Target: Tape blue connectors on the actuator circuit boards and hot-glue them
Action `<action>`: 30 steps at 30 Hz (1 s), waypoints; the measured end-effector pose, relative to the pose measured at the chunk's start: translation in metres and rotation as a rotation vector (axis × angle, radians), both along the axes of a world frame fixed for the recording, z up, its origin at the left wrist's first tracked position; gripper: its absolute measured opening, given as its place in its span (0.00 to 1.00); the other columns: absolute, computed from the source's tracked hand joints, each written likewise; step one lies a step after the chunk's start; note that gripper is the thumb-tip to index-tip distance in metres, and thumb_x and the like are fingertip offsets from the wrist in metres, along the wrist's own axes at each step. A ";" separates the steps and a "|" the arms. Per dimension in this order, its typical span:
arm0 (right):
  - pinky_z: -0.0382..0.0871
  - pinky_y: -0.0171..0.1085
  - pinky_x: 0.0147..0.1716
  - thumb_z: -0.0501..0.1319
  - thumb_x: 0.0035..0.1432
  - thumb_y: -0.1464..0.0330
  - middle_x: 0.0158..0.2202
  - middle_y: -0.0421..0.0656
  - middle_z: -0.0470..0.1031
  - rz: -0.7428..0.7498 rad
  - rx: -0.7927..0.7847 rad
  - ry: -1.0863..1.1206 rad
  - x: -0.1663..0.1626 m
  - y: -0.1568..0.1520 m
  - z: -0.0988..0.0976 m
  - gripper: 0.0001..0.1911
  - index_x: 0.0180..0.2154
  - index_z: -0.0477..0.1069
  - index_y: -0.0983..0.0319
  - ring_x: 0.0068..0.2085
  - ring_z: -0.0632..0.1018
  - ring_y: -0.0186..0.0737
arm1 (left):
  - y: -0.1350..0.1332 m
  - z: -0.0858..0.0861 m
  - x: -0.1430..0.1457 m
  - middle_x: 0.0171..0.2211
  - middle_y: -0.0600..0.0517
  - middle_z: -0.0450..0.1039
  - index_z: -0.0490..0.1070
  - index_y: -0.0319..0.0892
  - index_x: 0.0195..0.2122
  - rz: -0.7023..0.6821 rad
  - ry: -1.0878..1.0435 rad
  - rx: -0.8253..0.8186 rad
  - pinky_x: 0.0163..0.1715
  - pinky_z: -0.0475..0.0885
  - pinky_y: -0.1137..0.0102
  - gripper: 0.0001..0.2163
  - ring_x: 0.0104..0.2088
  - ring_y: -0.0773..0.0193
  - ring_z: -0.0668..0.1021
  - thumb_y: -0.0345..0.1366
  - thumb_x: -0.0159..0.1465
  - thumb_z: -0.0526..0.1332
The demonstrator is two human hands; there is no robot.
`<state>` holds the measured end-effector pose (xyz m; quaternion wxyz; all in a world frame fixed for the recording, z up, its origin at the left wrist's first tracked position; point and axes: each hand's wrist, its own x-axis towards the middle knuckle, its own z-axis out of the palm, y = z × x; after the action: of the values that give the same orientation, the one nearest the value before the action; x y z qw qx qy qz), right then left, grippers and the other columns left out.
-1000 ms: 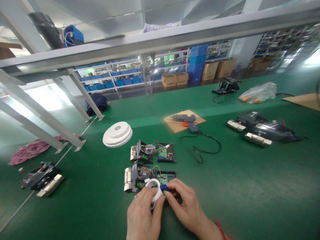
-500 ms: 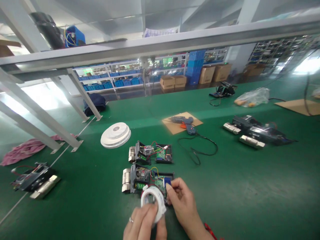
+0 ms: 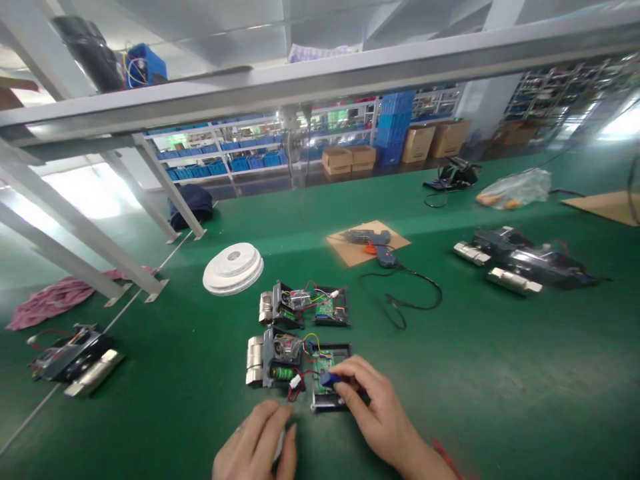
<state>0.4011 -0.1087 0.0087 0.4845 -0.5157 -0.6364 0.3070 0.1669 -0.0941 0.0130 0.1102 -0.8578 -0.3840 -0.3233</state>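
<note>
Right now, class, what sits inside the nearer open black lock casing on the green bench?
A green circuit board, a green cylinder, red and yellow wires and a small blue part pinched by the right hand. That hand covers the black casing's right end.

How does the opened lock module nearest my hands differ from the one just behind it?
The near module has the right hand on it, pinching a small blue part over its green board. The far module lies untouched. The near module's white connector hangs off its front edge, while the far module's wires sit bundled on top. Both have black housings, silver left ends and coloured wires, and both lie flat on the green mat.
</note>
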 end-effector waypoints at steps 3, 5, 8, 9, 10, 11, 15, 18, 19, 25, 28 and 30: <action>0.68 0.37 0.40 0.55 0.69 0.69 0.39 0.43 0.75 0.056 0.099 -0.103 0.002 0.000 0.003 0.08 0.45 0.72 0.59 0.40 0.74 0.39 | 0.010 0.012 0.027 0.41 0.49 0.80 0.67 0.39 0.53 -0.127 0.027 -0.075 0.35 0.77 0.77 0.15 0.37 0.67 0.82 0.40 0.72 0.49; 0.68 0.38 0.40 0.54 0.69 0.72 0.39 0.43 0.75 0.090 0.153 -0.178 0.003 0.000 0.003 0.08 0.45 0.71 0.60 0.41 0.74 0.40 | 0.016 0.016 0.039 0.42 0.47 0.80 0.64 0.35 0.56 -0.136 0.063 -0.099 0.34 0.78 0.77 0.20 0.38 0.66 0.83 0.42 0.73 0.45; 0.68 0.40 0.39 0.53 0.68 0.74 0.39 0.45 0.75 0.125 0.188 -0.289 0.002 0.000 0.003 0.09 0.45 0.70 0.61 0.40 0.72 0.42 | 0.021 0.016 0.046 0.42 0.47 0.80 0.64 0.36 0.56 -0.138 0.082 -0.088 0.34 0.78 0.76 0.19 0.38 0.66 0.83 0.42 0.73 0.44; 0.68 0.40 0.39 0.53 0.68 0.74 0.38 0.46 0.74 0.132 0.186 -0.320 0.002 0.000 0.004 0.09 0.45 0.70 0.62 0.39 0.72 0.43 | 0.022 0.015 0.046 0.42 0.48 0.80 0.64 0.37 0.55 -0.136 0.082 -0.085 0.34 0.78 0.76 0.18 0.38 0.66 0.83 0.41 0.74 0.44; 0.68 0.40 0.39 0.52 0.68 0.74 0.38 0.46 0.74 0.138 0.181 -0.344 0.002 0.000 0.004 0.09 0.45 0.70 0.62 0.39 0.72 0.43 | 0.022 0.015 0.046 0.42 0.49 0.80 0.64 0.38 0.55 -0.135 0.082 -0.084 0.34 0.79 0.75 0.17 0.38 0.65 0.83 0.41 0.74 0.44; 0.67 0.41 0.38 0.52 0.68 0.74 0.38 0.46 0.74 0.145 0.173 -0.363 0.002 0.000 0.006 0.09 0.45 0.69 0.62 0.39 0.71 0.43 | 0.023 0.015 0.047 0.41 0.50 0.80 0.65 0.39 0.54 -0.134 0.080 -0.086 0.34 0.79 0.74 0.17 0.37 0.65 0.83 0.41 0.74 0.44; 0.67 0.40 0.36 0.51 0.68 0.75 0.37 0.45 0.73 0.169 0.139 -0.422 0.003 0.001 0.009 0.09 0.42 0.70 0.62 0.38 0.71 0.43 | 0.022 0.018 0.048 0.38 0.52 0.80 0.66 0.43 0.50 -0.143 0.056 -0.114 0.30 0.78 0.73 0.14 0.33 0.65 0.82 0.40 0.73 0.44; 0.66 0.40 0.35 0.52 0.68 0.74 0.35 0.45 0.73 0.185 0.116 -0.458 0.004 0.002 0.009 0.09 0.40 0.71 0.63 0.37 0.71 0.43 | 0.022 0.018 0.049 0.37 0.53 0.79 0.67 0.44 0.47 -0.151 0.046 -0.134 0.28 0.77 0.73 0.13 0.30 0.65 0.81 0.39 0.73 0.45; 0.66 0.40 0.35 0.52 0.68 0.74 0.35 0.45 0.73 0.191 0.110 -0.469 0.004 0.002 0.009 0.09 0.39 0.71 0.63 0.36 0.71 0.43 | 0.022 0.017 0.049 0.37 0.53 0.79 0.68 0.44 0.46 -0.152 0.048 -0.129 0.27 0.76 0.73 0.13 0.30 0.65 0.81 0.38 0.73 0.45; 0.69 0.41 0.37 0.52 0.67 0.76 0.39 0.46 0.75 0.285 0.108 -0.532 0.006 0.003 0.015 0.10 0.40 0.72 0.63 0.39 0.72 0.44 | 0.022 0.004 0.045 0.41 0.54 0.79 0.73 0.48 0.38 -0.137 0.090 0.007 0.24 0.74 0.70 0.12 0.26 0.65 0.79 0.34 0.71 0.49; 0.70 0.41 0.38 0.53 0.66 0.76 0.39 0.46 0.74 0.308 0.090 -0.523 0.008 0.005 0.018 0.10 0.41 0.72 0.63 0.40 0.72 0.44 | 0.023 -0.001 0.044 0.44 0.52 0.79 0.74 0.48 0.39 -0.129 0.146 0.045 0.25 0.75 0.68 0.13 0.29 0.61 0.80 0.36 0.71 0.48; 0.72 0.42 0.40 0.55 0.65 0.76 0.41 0.46 0.75 0.311 0.070 -0.486 0.011 0.005 0.019 0.09 0.43 0.72 0.62 0.41 0.72 0.44 | 0.024 -0.002 0.045 0.46 0.50 0.79 0.74 0.48 0.41 -0.139 0.169 0.044 0.27 0.77 0.67 0.15 0.32 0.60 0.81 0.36 0.71 0.47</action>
<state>0.4119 -0.1040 0.0275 0.2824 -0.4532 -0.8155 0.2230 0.2115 -0.0704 0.0106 0.1381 -0.9040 -0.3056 -0.2650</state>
